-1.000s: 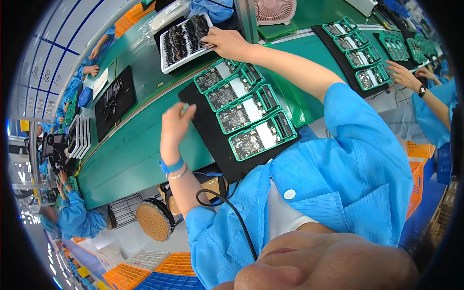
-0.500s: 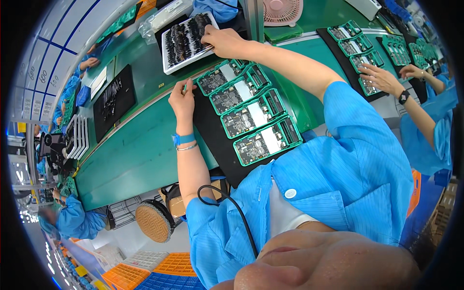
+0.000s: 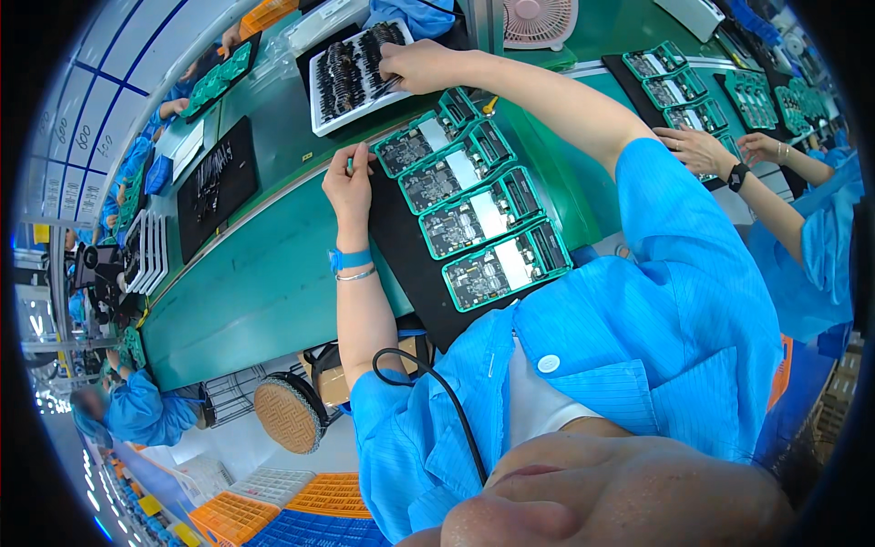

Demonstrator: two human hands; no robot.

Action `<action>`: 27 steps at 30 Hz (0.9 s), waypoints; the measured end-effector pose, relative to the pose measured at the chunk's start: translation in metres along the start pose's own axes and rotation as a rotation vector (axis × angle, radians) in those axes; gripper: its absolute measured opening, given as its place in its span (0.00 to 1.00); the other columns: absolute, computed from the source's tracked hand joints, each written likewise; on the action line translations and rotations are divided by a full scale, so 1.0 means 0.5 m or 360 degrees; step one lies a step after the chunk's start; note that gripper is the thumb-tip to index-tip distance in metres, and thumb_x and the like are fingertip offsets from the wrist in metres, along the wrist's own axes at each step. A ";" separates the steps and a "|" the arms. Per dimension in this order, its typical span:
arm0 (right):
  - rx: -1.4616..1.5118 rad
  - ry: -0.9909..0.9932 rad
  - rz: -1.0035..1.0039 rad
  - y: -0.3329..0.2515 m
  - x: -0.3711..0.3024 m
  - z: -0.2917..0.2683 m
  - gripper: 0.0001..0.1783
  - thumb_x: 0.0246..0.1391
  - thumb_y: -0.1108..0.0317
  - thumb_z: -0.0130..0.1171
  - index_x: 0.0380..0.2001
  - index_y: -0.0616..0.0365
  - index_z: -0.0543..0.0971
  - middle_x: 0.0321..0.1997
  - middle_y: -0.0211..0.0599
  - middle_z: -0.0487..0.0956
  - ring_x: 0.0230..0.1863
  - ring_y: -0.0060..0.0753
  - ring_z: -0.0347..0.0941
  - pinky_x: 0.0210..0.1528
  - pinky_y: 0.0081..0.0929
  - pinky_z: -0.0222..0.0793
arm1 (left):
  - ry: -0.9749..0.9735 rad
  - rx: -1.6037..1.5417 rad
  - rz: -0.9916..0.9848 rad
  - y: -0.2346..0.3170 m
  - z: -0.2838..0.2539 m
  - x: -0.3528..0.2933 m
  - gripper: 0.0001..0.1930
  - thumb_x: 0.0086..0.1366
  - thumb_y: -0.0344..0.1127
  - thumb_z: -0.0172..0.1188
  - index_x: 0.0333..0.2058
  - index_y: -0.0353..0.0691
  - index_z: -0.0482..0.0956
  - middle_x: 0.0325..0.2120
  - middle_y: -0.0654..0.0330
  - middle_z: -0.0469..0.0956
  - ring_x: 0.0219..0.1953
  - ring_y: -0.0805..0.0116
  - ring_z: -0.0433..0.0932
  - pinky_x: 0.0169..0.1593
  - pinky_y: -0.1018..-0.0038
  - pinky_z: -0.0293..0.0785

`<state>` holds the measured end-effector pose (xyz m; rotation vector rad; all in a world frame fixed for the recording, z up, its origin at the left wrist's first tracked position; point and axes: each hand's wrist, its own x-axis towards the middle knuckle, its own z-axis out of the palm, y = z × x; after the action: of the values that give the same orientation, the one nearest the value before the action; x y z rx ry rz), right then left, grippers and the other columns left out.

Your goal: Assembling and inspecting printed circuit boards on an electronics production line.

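My right hand (image 3: 424, 67) reaches over the right side of a white tray (image 3: 315, 102) filled with rows of small black parts (image 3: 344, 77). Its fingers are pinched together, and what lies between them is too small to name. My left hand (image 3: 347, 190) is raised beside the far left corner of the nearest boards, fingers curled closed. Something small and greenish shows at its fingertips, but I cannot make it out. Below and right of it, several circuit boards in green frames (image 3: 474, 273) lie in a row on a black mat (image 3: 401, 260).
A green worktable (image 3: 246, 301) runs to the left, with another black mat (image 3: 217, 187) bearing small parts. A pink fan (image 3: 540, 23) stands at the back. At right, a co-worker's hands (image 3: 702, 150) are over more framed boards (image 3: 679, 89). A round woven stool (image 3: 287, 415) stands below the table.
My right hand has shifted slightly at the tray's right side. My left hand has barely moved. The co-worker's hands at right have moved a little left and down.
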<state>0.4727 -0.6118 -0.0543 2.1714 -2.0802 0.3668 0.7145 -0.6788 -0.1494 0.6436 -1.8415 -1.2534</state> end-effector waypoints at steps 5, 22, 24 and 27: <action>0.0203 0.0328 0.0092 0.000 -0.011 0.006 0.15 0.57 0.61 0.61 0.43 0.59 0.78 0.46 0.42 0.74 0.45 0.47 0.77 0.48 0.38 0.72 | 0.0016 -0.0284 0.0058 0.019 0.001 0.000 0.10 0.70 0.35 0.58 0.43 0.34 0.81 0.35 0.60 0.83 0.31 0.80 0.75 0.36 0.82 0.70; 0.0798 0.0703 -0.0122 -0.172 -0.106 0.045 0.24 0.51 0.71 0.67 0.53 0.51 0.77 0.51 0.36 0.69 0.46 0.32 0.75 0.45 0.27 0.73 | -0.0463 -0.1415 -0.0312 0.056 0.007 -0.024 0.17 0.70 0.30 0.57 0.57 0.38 0.71 0.39 0.63 0.79 0.35 0.71 0.76 0.37 0.79 0.72; 0.0728 0.0653 -0.0213 -0.182 -0.114 0.025 0.29 0.49 0.71 0.68 0.56 0.44 0.75 0.50 0.35 0.70 0.46 0.37 0.76 0.44 0.30 0.75 | -0.0512 -0.1400 -0.0425 0.060 -0.007 -0.026 0.14 0.70 0.29 0.56 0.53 0.36 0.74 0.39 0.62 0.79 0.34 0.70 0.76 0.37 0.77 0.73; 0.0324 0.0648 -0.0520 -0.176 -0.118 0.013 0.32 0.42 0.74 0.67 0.54 0.38 0.76 0.53 0.32 0.70 0.42 0.37 0.78 0.34 0.31 0.77 | -0.0567 -0.1343 -0.0463 0.037 -0.012 -0.017 0.12 0.70 0.30 0.57 0.51 0.35 0.76 0.39 0.62 0.79 0.33 0.71 0.75 0.37 0.77 0.73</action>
<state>0.5591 -0.5517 -0.0680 2.2532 -1.5033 0.9243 0.7246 -0.6684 -0.1341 0.2169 -1.2906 -2.2554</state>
